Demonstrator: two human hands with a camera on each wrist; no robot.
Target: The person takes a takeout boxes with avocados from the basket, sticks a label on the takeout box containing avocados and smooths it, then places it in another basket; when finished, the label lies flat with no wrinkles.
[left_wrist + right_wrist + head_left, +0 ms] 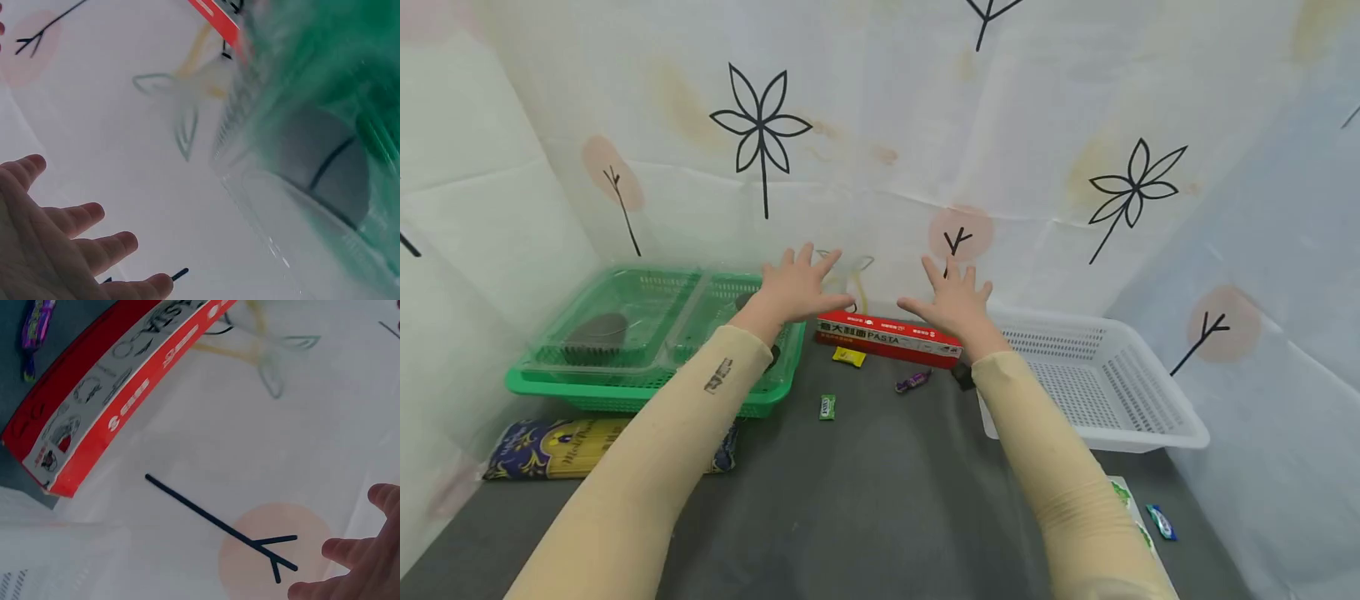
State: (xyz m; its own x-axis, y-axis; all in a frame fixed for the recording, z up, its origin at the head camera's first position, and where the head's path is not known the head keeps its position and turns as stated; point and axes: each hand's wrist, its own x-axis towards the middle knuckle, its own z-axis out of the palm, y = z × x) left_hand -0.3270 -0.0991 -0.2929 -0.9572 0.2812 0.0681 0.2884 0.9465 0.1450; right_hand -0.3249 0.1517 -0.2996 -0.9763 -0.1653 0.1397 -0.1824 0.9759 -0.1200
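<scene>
Both hands are raised with fingers spread, and neither holds anything. In the head view the left hand (793,287) is above the right end of a green basket (760,398) with a clear plastic lid (625,292). My right hand (957,304) hovers near the right end of a red pasta box (880,335), left of a white plastic basket (1172,417). The left wrist view shows the left hand's fingers (112,250) apart from the lid. In the right wrist view the right hand's fingers (350,553) stand clear of the pasta box.
A spaghetti packet (580,446) lies before the green basket. On the dark table are a yellow candy (848,357), a green candy (827,407), a purple candy (913,381) and a blue candy (1161,522). Patterned cloth (880,100) surrounds the table.
</scene>
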